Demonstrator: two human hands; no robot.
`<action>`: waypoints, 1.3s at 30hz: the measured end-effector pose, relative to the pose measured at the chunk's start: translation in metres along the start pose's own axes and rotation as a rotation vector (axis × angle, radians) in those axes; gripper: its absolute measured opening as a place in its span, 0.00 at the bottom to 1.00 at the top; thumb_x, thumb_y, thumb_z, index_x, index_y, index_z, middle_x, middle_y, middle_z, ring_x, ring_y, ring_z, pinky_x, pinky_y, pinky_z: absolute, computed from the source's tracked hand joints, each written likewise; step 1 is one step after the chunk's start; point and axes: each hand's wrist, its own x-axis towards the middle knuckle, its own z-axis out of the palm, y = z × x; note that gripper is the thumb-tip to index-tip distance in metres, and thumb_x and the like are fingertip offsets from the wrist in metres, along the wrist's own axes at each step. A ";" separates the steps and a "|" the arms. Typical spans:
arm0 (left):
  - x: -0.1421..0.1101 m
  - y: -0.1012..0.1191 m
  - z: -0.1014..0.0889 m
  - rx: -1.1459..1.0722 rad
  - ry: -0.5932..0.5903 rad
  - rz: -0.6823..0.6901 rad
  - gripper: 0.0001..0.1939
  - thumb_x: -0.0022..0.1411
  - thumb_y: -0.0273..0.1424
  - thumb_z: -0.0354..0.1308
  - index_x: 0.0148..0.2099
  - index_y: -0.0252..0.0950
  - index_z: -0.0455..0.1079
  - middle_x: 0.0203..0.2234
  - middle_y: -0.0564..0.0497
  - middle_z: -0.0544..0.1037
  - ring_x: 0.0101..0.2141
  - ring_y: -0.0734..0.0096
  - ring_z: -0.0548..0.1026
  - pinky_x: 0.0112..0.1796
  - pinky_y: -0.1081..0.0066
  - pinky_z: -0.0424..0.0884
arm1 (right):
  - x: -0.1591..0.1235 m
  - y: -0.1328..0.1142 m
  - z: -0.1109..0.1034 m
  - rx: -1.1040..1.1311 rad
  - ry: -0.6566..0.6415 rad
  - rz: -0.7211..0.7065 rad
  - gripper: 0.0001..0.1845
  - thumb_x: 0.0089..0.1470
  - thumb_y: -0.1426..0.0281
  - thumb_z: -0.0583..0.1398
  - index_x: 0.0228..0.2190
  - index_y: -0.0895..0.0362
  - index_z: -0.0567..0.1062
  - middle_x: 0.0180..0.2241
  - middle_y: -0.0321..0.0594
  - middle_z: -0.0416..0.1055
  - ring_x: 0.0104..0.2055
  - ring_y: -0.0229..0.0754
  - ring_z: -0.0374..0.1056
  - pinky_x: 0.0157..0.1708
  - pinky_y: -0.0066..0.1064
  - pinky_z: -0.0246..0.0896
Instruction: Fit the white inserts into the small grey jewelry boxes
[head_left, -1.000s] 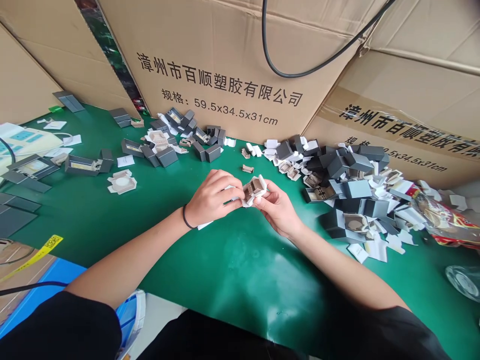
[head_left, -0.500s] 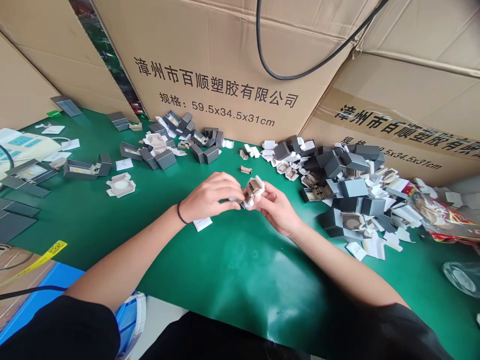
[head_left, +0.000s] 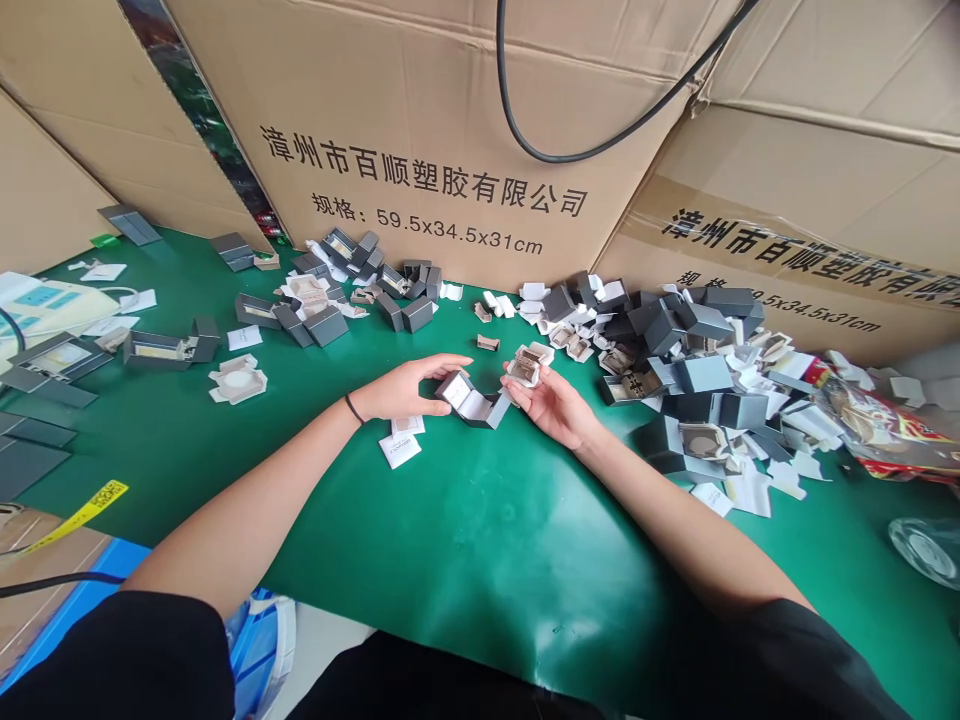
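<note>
My left hand (head_left: pixel 401 388) holds a small dark grey hinged box (head_left: pixel 484 408) by its left end. The fingers stretch along the top and the thumb rests at the lower left corner. The box is spread open, showing a pale inside. Just to its right, my right hand (head_left: pixel 559 408) pinches a folded off-white card insert (head_left: pixel 529 364), apart from the box. Below my left hand lie small white printed cards (head_left: pixel 400 449) on the green tabletop (head_left: pixel 465 540). A small brown card piece (head_left: pixel 487 342) lies beyond the hands.
Grey boxes and white inserts form a large heap (head_left: pixel 697 370) on the right and a smaller one (head_left: pixel 322 300) at the back left. Large cartons (head_left: pixel 450 120) stand behind. A black cable (head_left: pixel 555 158) hangs above. A glass jar (head_left: pixel 926 550) stands at far right, a power strip (head_left: pixel 45 300) at left.
The card insert has come away from the grey box, and my right hand has moved slightly right and up with it. The open box now shows, and another card lies below my left hand.
</note>
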 end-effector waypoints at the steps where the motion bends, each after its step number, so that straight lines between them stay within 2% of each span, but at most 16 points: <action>1: 0.000 0.000 0.000 0.005 0.016 0.000 0.35 0.42 0.27 0.69 0.55 0.41 0.67 0.50 0.44 0.72 0.51 0.56 0.70 0.52 0.61 0.65 | 0.001 0.000 -0.001 0.002 0.000 -0.006 0.20 0.47 0.58 0.64 0.42 0.53 0.72 0.44 0.38 0.74 0.45 0.41 0.71 0.52 0.37 0.65; 5: -0.001 0.001 0.003 0.037 0.095 -0.040 0.38 0.46 0.31 0.67 0.60 0.42 0.59 0.49 0.44 0.70 0.49 0.58 0.71 0.50 0.58 0.68 | 0.001 0.000 -0.001 -0.027 -0.004 -0.030 0.21 0.47 0.58 0.64 0.42 0.51 0.73 0.45 0.37 0.73 0.45 0.41 0.71 0.48 0.35 0.67; 8: -0.001 0.002 0.007 0.027 0.158 0.000 0.39 0.49 0.33 0.66 0.61 0.41 0.55 0.49 0.43 0.69 0.48 0.60 0.71 0.49 0.59 0.69 | -0.002 0.003 0.003 -0.091 0.012 -0.091 0.21 0.47 0.59 0.65 0.43 0.50 0.73 0.45 0.37 0.73 0.45 0.42 0.70 0.49 0.37 0.66; 12: -0.001 0.000 0.015 0.015 0.205 0.056 0.38 0.49 0.35 0.66 0.60 0.41 0.56 0.49 0.43 0.70 0.48 0.61 0.72 0.51 0.58 0.68 | -0.004 0.006 0.008 -0.258 0.021 -0.202 0.23 0.45 0.61 0.66 0.45 0.51 0.72 0.43 0.37 0.73 0.45 0.42 0.69 0.51 0.40 0.62; 18: 0.001 -0.006 0.025 0.023 0.239 0.094 0.37 0.48 0.36 0.67 0.59 0.39 0.58 0.49 0.42 0.72 0.48 0.59 0.73 0.49 0.59 0.70 | -0.003 0.012 0.013 -0.517 -0.002 -0.314 0.27 0.46 0.59 0.65 0.48 0.52 0.69 0.45 0.40 0.72 0.45 0.42 0.68 0.49 0.39 0.63; 27: 0.000 -0.001 0.027 0.105 0.280 0.141 0.36 0.46 0.38 0.68 0.57 0.37 0.62 0.47 0.42 0.74 0.47 0.58 0.74 0.46 0.60 0.73 | -0.007 0.013 0.016 -1.123 -0.018 -0.472 0.23 0.50 0.64 0.61 0.49 0.53 0.68 0.48 0.41 0.71 0.47 0.43 0.68 0.48 0.39 0.63; 32: 0.000 -0.001 0.030 0.147 0.302 0.155 0.35 0.46 0.38 0.68 0.56 0.36 0.63 0.47 0.42 0.75 0.47 0.58 0.74 0.49 0.60 0.71 | -0.007 0.014 0.019 -1.184 0.010 -0.457 0.26 0.48 0.66 0.61 0.49 0.55 0.65 0.44 0.43 0.71 0.45 0.43 0.68 0.44 0.37 0.66; 37: -0.002 -0.002 0.033 0.196 0.318 0.199 0.34 0.47 0.38 0.67 0.56 0.37 0.62 0.49 0.42 0.74 0.48 0.58 0.73 0.48 0.60 0.72 | -0.006 0.015 0.024 -1.236 0.055 -0.434 0.17 0.47 0.68 0.61 0.41 0.55 0.67 0.40 0.41 0.71 0.35 0.40 0.68 0.35 0.34 0.68; 39: -0.002 -0.001 0.033 0.211 0.327 0.212 0.36 0.48 0.38 0.66 0.58 0.37 0.60 0.50 0.41 0.73 0.47 0.59 0.75 0.48 0.61 0.72 | -0.006 0.016 0.025 -1.245 0.072 -0.419 0.16 0.47 0.68 0.61 0.40 0.55 0.67 0.39 0.41 0.71 0.34 0.40 0.68 0.33 0.34 0.68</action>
